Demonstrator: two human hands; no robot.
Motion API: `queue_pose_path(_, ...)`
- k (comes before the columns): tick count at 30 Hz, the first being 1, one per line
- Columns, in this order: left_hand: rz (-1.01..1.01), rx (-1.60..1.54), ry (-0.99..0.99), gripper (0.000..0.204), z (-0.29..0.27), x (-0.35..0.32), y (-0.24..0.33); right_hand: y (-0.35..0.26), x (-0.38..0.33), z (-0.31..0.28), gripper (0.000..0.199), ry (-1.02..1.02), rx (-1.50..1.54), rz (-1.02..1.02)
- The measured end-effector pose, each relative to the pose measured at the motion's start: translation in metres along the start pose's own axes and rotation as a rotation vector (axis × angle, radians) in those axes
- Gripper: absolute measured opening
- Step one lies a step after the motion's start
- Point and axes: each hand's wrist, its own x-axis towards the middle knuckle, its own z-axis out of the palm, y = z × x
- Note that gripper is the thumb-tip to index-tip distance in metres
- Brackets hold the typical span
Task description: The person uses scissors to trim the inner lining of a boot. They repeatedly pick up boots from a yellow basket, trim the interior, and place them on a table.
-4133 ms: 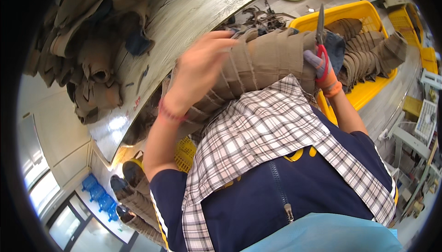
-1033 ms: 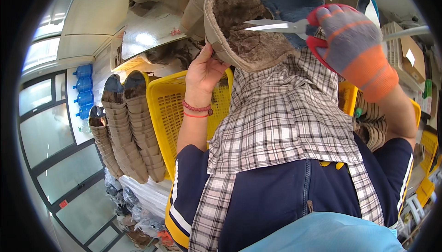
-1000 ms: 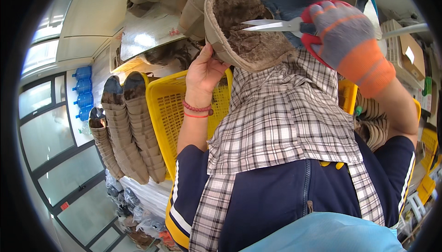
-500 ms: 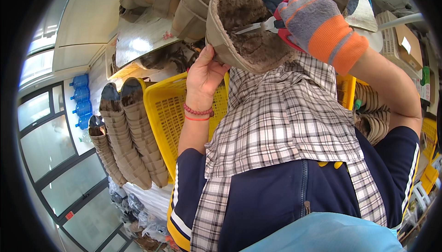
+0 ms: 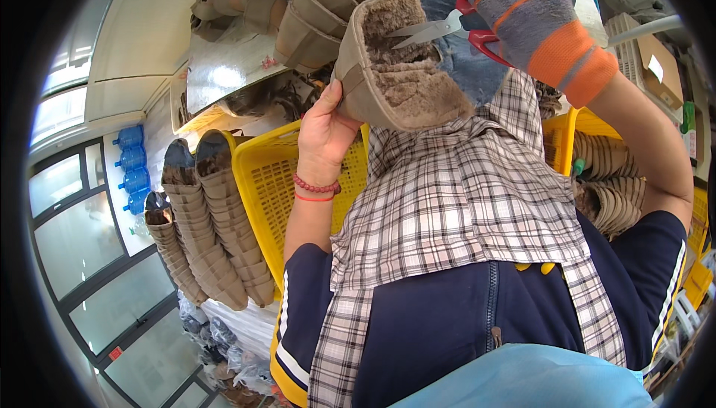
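In my bare left hand (image 5: 326, 126) is a beige boot upper (image 5: 353, 95), gripped by its near left edge with the thumb on the outside. Its opening faces me, showing brown fleece lining (image 5: 418, 93) and a dark blue patch (image 5: 466, 61) on the right. My right hand (image 5: 526, 20), in a grey and orange knit glove, is closed round the red handles of a pair of scissors (image 5: 436, 29). The blades are parted and point left over the lining. Whether they touch the fleece I cannot tell.
More beige uppers (image 5: 317, 16) lie nested on the table (image 5: 224, 72) ahead. A yellow basket (image 5: 261, 177) stands at my left, beside tall stacks of uppers (image 5: 220, 214). Another yellow crate (image 5: 570, 128) with uppers is on the right. Blue water bottles (image 5: 133, 169) stand far left.
The scissors have drawn back up and right with my right hand, and their blades have spread. The upper has turned, showing more of the blue patch; my left hand has barely shifted.
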Motion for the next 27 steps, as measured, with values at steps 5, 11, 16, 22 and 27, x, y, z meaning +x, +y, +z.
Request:
queue_pose_path(5,-0.133,-0.256,-0.241,0.035,-0.032,0.005,-0.007,-0.013,-0.018,0.04,0.033,-0.092,0.009,0.042)
queue_pose_path(11,-0.109,-0.219,-0.132,0.035,-0.022,0.0,-0.013,-0.025,-0.02,0.049,0.037,-0.26,-0.025,0.022)
queue_pose_path(16,-0.102,-0.161,-0.069,0.035,-0.02,0.002,-0.014,-0.027,-0.019,0.046,0.033,-0.267,-0.062,0.005)
queue_pose_path(22,-0.109,-0.13,-0.052,0.033,-0.011,0.003,-0.014,-0.026,-0.009,0.034,0.031,-0.356,-0.103,-0.017)
queue_pose_path(27,-0.113,-0.115,-0.019,0.033,-0.007,0.003,-0.016,-0.028,-0.007,0.033,0.034,-0.328,-0.147,-0.066)
